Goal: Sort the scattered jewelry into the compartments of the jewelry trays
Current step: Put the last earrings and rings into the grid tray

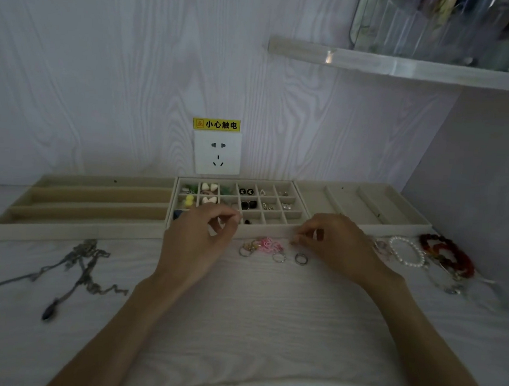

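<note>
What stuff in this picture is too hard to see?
All in the head view:
- Left hand: its curled fingers hide whatever it pinches.
- Right hand: anything in its fingertips is too small to tell.
- Grid tray: its near-left cells are covered by the left hand.
- Necklaces: blurred.
- Shelf organizer: cut off by the top edge.

Single head-worn view, wide-angle, looking forward and down from close above the desk (252, 314), facing the wall (104, 74) with its socket (216, 153); shelf (409, 66) at upper right.

Two bare forearms, left hand (196, 234) and right hand (339, 245) ringless, sleeveless.
</note>
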